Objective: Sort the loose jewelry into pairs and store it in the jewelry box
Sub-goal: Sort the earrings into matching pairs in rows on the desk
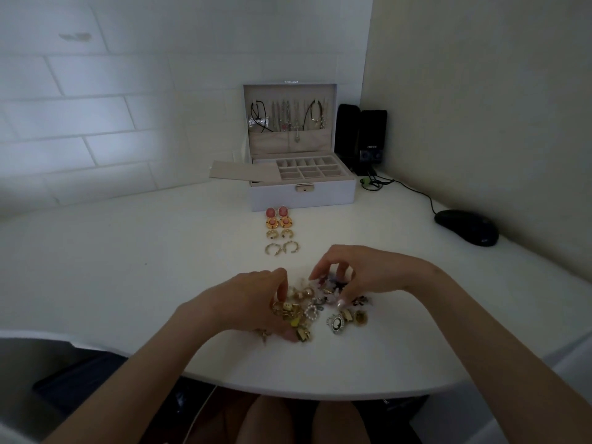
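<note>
A heap of loose jewelry [323, 310] lies on the white table near its front edge. My left hand [253, 302] rests on the heap's left side, fingers curled down into the gold pieces. My right hand [352, 272] hovers over the heap's right side, fingertips pinched among the dark pieces; whether either hand grips a piece is hidden. Beyond the heap, paired earrings lie in a column: pink pair [277, 212], orange pair [278, 223], small gold pair [279, 233], gold hoops [282, 249]. The white jewelry box [302, 193] stands open behind them, its compartments bare, necklaces hanging in the lid.
A beige tray [243, 171] leans out of the box's left side. Two black speakers [363, 136] stand right of the box, with a cable running to a black mouse [466, 227] at the right. A tiled wall lies behind; the table's curved edge [288, 390] is close to me.
</note>
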### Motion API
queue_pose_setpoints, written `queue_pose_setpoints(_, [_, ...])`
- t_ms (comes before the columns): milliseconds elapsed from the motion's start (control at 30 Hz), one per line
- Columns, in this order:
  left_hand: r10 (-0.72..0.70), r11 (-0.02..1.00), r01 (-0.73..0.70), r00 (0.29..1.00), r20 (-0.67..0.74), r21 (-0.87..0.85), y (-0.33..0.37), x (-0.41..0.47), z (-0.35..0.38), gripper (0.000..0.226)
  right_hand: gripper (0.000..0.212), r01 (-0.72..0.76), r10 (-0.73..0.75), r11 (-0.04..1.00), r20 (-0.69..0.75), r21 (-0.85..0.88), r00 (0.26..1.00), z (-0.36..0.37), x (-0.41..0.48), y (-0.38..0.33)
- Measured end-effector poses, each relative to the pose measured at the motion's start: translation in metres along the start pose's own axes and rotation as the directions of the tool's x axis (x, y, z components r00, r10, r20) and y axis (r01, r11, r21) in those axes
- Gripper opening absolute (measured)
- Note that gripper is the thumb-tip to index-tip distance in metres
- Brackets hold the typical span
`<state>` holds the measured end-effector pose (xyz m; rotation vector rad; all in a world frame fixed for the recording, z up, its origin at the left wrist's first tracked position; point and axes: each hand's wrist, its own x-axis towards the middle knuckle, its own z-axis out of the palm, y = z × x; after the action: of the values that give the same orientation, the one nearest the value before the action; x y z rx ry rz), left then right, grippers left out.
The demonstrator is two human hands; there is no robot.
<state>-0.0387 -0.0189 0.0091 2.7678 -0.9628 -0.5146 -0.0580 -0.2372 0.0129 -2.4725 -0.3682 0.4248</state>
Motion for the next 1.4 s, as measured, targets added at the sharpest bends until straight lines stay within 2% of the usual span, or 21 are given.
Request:
queue_pose_setpoints(167, [-0.002,1.0,0.002,0.999,-0.033,0.014,0.004,-0.001,0.003,0.056,0.05,0.094,-0.094,0.992,-0.006,0.085,0.996,0.005,0.0,-0.002])
queue_pose_setpoints(300, [-0.02,0.986,0.023,1.0,0.023,-0.167,-0.003,-0.005,-0.006,0.049,0.044,0.116,-0.101,0.98,-0.099,0.163,0.99,0.001,-0.004,0.005])
queue_pose_setpoints(367, [-0.02,0.979,0.011,0.999,-0.044,-0.205,-0.008,-0.004,-0.011,0.039,0.038,0.106,-0.087,0.983,-0.128,0.151,0.988,-0.001,-0.007,0.009])
queue_pose_setpoints(433, [-0.014,0.981,-0.021,0.984,-0.177,-0.195,-0.013,0.0,-0.011,0.028,0.032,0.08,-0.066,0.99,-0.123,0.113,0.99,-0.002,-0.009,0.011])
queue_pose_setpoints(533, [0.065,0.982,-0.114,0.954,-0.294,-0.153,-0.017,0.007,-0.007,0.012,0.027,0.039,-0.03,0.997,-0.132,0.069,0.991,-0.002,-0.011,0.013])
queue_pose_setpoints(633, [0.163,0.969,-0.207,0.946,-0.279,-0.136,-0.019,0.013,-0.002,0.011,0.027,0.047,-0.036,0.998,-0.211,0.047,0.977,0.0,-0.011,0.009])
queue_pose_setpoints(700, [0.173,0.967,-0.215,0.948,-0.267,-0.136,-0.019,0.015,0.002,0.013,0.025,0.083,-0.069,0.995,-0.239,0.052,0.969,0.004,-0.008,0.003])
queue_pose_setpoints(867, [0.143,0.972,-0.185,0.955,-0.258,-0.146,-0.021,0.017,0.003,0.01,0.017,0.072,-0.08,0.996,-0.189,-0.046,0.979,0.016,0.003,0.0])
queue_pose_setpoints(1000, [0.14,0.967,-0.185,0.961,-0.238,-0.177,-0.027,0.013,0.0,0.011,0.009,0.023,-0.023,1.0,-0.206,-0.005,0.978,0.009,-0.002,0.006])
queue_pose_setpoints(1133, [0.146,0.964,-0.192,0.96,-0.238,-0.184,-0.03,0.014,0.0,0.009,0.012,0.067,-0.049,0.996,-0.265,0.06,0.963,0.008,-0.003,-0.002])
queue_pose_setpoints(1300, [0.151,0.96,-0.201,0.958,-0.242,-0.196,-0.03,0.016,0.0,0.009,0.019,0.126,-0.132,0.991,-0.155,-0.048,0.979,0.02,0.007,-0.017])
queue_pose_setpoints(1400, [0.166,0.954,-0.212,0.962,-0.217,-0.213,-0.03,0.014,-0.001,0.009,0.014,0.101,-0.111,0.992,-0.147,-0.077,0.983,0.022,0.011,-0.017])
